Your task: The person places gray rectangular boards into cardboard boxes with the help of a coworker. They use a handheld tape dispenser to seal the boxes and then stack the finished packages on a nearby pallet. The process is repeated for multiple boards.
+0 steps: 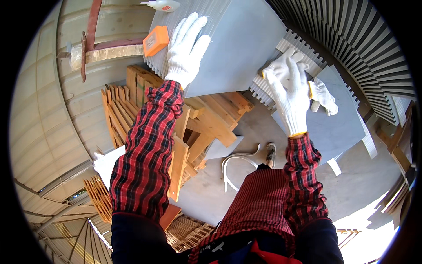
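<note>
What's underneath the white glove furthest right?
A grey sheet shows beside the glove, so probably that. The bit right under it is covered, so I can't see it.

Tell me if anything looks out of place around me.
Yes: a pale strip lies curled loose on the floor near the shoe, where it could catch a foot. A white glove, seemingly unworn, lies on grey sheeting beside the right hand.

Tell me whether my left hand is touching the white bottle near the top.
Apart. The head view shows a visible gap between the left hand's spread fingers and the white bottle, with gray sheets showing between them.
</note>
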A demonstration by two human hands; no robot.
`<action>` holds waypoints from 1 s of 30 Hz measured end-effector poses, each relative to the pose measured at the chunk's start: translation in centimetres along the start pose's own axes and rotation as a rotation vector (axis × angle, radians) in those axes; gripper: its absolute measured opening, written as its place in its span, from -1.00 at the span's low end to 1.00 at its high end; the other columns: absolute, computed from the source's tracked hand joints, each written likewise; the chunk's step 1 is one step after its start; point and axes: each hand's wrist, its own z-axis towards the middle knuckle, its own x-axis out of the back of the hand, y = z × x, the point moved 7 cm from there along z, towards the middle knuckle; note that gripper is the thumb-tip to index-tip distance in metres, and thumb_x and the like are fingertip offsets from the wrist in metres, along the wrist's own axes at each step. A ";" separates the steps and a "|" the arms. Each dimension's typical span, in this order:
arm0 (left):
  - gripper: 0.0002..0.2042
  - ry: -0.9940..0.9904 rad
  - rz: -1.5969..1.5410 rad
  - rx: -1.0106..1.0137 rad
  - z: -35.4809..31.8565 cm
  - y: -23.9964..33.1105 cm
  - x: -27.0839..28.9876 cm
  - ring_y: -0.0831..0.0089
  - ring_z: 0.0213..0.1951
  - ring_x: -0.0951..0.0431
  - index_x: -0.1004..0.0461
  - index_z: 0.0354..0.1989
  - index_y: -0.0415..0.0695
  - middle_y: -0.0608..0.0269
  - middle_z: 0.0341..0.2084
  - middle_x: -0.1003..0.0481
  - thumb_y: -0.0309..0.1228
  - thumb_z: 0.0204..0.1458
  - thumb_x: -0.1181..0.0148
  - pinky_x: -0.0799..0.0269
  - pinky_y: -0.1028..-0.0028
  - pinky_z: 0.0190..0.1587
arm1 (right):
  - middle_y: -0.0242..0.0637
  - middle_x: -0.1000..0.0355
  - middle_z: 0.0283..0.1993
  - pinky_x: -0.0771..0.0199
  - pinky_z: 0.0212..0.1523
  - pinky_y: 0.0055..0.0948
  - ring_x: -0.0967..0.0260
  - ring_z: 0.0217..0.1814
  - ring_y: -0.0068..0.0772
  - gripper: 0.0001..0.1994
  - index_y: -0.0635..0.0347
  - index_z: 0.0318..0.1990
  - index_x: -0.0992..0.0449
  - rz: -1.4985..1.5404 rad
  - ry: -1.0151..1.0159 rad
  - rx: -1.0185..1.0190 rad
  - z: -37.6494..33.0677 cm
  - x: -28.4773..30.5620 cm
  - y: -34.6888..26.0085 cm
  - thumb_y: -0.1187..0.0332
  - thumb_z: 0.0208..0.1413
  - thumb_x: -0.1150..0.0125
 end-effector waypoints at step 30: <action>-0.59 -0.020 0.045 0.080 0.5 0.5 0.9 0.11 0.34 -0.28 -0.49 0.21 0.05 0.22 0.30 -0.38 -0.27 0.17 -0.23 -0.16 0.15 0.39 | 0.27 -0.02 0.47 -0.14 0.43 0.04 -0.02 0.50 0.27 0.06 0.31 0.45 -0.07 0.326 0.014 -0.144 6.4 -8.8 -9.5 -0.17 -0.07 -0.43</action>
